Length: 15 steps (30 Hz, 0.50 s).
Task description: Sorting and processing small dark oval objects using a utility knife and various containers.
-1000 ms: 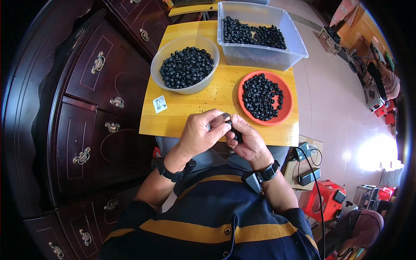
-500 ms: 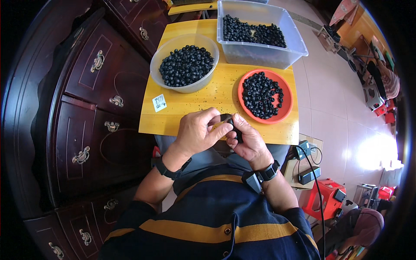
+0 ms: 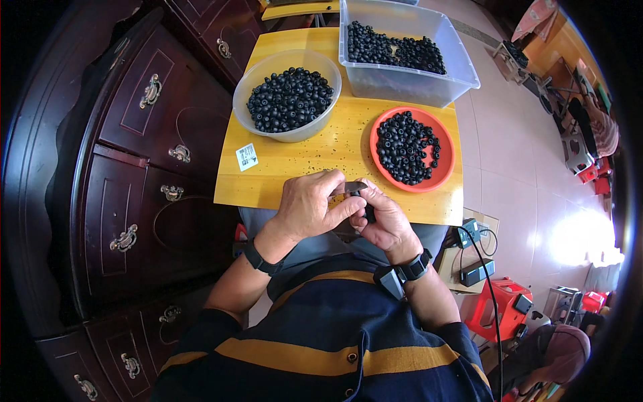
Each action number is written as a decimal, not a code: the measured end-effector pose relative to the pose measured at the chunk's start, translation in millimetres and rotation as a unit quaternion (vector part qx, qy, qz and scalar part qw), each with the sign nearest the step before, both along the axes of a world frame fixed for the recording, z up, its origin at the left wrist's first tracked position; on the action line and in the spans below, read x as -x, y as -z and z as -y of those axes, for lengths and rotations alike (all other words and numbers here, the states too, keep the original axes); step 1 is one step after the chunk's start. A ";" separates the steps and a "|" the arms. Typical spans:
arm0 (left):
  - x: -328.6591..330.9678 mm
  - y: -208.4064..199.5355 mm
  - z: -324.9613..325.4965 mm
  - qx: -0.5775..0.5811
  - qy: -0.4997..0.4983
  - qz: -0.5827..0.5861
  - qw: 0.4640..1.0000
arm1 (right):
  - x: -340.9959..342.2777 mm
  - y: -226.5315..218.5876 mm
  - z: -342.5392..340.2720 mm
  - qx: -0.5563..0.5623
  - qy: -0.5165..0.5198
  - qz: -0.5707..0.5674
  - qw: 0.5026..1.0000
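Note:
Over the near edge of the yellow table [image 3: 288,164], my hands meet fingertip to fingertip. My left hand [image 3: 309,206] is closed, thumb and fingers pinched at a small dark flat piece [image 3: 355,187]; its exact kind is unclear. My right hand [image 3: 387,224] curls round a small black part [image 3: 369,213], mostly covered by the fingers. Right of and beyond my hands, an orange-red plate [image 3: 445,167] bears many small black ring-like parts [image 3: 402,149]. More such parts [image 3: 288,100] fill a round translucent bowl [image 3: 318,127] farther left.
At the table's back right stands a clear plastic bin [image 3: 402,87] with more black parts. A white label [image 3: 246,157] and dark crumbs lie on the tabletop. Dark wooden drawers [image 3: 134,181] flank the left; a black cable [image 3: 492,288] and red stool [image 3: 499,308] are at right.
The dark flat piece between my fingertips has turned and now lies more level. My hands have shifted only slightly. The view has moved a little; the containers stay put.

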State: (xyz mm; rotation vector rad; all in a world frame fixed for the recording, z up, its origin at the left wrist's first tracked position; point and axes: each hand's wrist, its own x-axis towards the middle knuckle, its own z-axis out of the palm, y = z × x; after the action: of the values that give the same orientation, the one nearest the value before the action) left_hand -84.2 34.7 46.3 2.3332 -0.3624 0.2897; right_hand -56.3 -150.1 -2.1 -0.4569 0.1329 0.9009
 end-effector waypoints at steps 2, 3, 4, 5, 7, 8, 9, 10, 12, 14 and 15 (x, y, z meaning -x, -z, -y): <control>-1.0 2.7 0.3 0.000 0.001 0.018 1.000 | -0.6 -0.4 0.0 0.001 0.000 0.004 1.000; -1.0 2.9 1.0 0.000 0.001 0.018 1.000 | -0.6 1.1 0.3 0.001 0.000 0.004 1.000; -1.1 3.1 1.8 -0.005 -0.001 0.033 0.999 | -0.8 3.8 0.5 0.003 0.001 0.003 1.000; -1.2 3.2 2.4 -0.009 -0.004 0.048 0.999 | -1.0 5.6 0.6 0.004 0.003 0.002 1.000; -1.2 7.2 2.3 -0.014 0.000 0.049 0.999 | -0.9 6.8 0.7 0.014 0.007 -0.002 1.000; -1.3 8.6 2.4 -0.019 0.005 0.051 0.999 | -1.0 7.1 0.8 0.022 0.012 -0.006 1.000; -1.0 8.8 2.8 -0.019 0.004 0.050 0.999 | -1.2 7.6 0.8 0.022 0.012 -0.006 1.000; -0.7 8.9 3.4 -0.024 0.004 0.048 0.999 | -1.5 7.9 0.8 0.021 0.012 -0.008 1.000; -0.2 8.8 3.3 -0.029 0.004 0.047 0.998 | -1.7 7.0 0.8 0.020 0.012 -0.011 1.000; 0.3 8.2 2.1 -0.007 -0.001 0.039 0.999 | -1.1 2.7 0.7 0.020 0.017 -0.023 0.999; 0.1 6.5 1.5 -0.007 0.000 0.039 0.999 | -0.6 0.9 0.6 0.020 0.018 -0.023 0.999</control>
State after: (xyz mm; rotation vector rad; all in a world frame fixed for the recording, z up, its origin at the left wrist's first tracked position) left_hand -84.3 33.2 39.8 2.3406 -0.4032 0.3805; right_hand -55.7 -150.7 -3.1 -0.4691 0.2008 0.8759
